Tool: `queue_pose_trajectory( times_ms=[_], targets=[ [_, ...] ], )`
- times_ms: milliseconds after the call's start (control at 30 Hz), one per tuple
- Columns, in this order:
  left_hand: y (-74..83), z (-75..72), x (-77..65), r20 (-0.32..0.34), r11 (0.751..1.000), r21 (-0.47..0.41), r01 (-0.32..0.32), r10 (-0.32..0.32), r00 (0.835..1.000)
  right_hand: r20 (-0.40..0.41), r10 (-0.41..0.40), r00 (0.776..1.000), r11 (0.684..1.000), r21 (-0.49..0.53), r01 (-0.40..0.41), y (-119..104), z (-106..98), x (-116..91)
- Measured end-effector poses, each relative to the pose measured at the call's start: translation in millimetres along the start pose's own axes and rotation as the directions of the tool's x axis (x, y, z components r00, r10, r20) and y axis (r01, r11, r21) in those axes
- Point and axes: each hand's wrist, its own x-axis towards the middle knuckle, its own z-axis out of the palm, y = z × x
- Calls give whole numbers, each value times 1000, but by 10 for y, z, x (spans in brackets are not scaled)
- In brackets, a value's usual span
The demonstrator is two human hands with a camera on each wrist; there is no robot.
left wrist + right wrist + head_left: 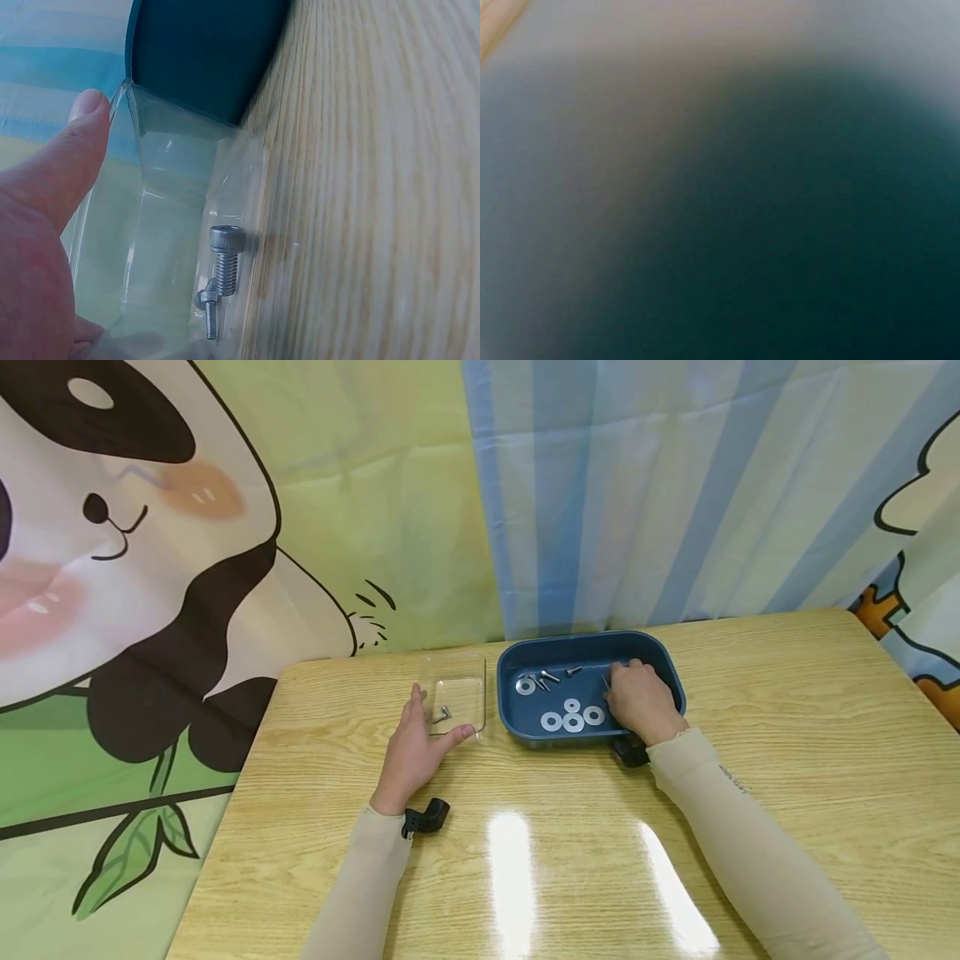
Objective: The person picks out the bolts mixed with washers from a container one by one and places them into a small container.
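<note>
"As the head camera looks down, what shows first?"

"A smooth, dark-blue plastic bin (585, 651), rectangular with rounded corners, and just left of it a shallow, clear plastic tray (461, 693)."

"Anything in the bin?"

"Flat silver metal washers (573, 730) and a few small silver screws (551, 677). The person's right hand (642, 700) reaches in at the right end, fingers bent downward; I can't tell whether they pinch anything. The left hand (412, 753) has its thumb and fingers spread wide beside the tray."

"And the surface?"

"A glossy wood-grain table (787, 735), backed by a cloth (390, 527) printed with a cartoon panda and blue stripes."

"The left wrist view?"

"The left thumb lies straight along the tray's rim. Inside are a large silver bolt (226, 262) with a ridged, cylindrical head and threaded shank, and a smaller silver bolt (211, 315) right beside it."

"Right wrist?"

"Dark teal blur, with a tan sliver at the upper left corner; the fingers can't be made out."
</note>
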Motion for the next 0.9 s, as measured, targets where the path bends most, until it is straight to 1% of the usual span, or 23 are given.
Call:
queue_pose_trajectory(
  times_ms=[167, 500, 733, 900],
  targets=[
    [3, -4, -1, 4, 1000, 3, 0, 0, 1000, -18, -7, 1000, 1000, -6, 7, -9, -2, -14],
    [4, -1, -13, 8, 1000, -1, -4, 4, 1000, -10, 7, 1000, 1000, -2, -7, 1, 3, 0],
    [2, -6, -4, 2, 1000, 1, -9, 9, 1000, -62, 1, 998, 999, -32, -3, -2, 22, 33],
    [-15, 4, -3, -1, 1000, 6, -11, 11, 1000, -60, 10, 998, 999, -37, -12, -5, 37, 38]
  ],
)
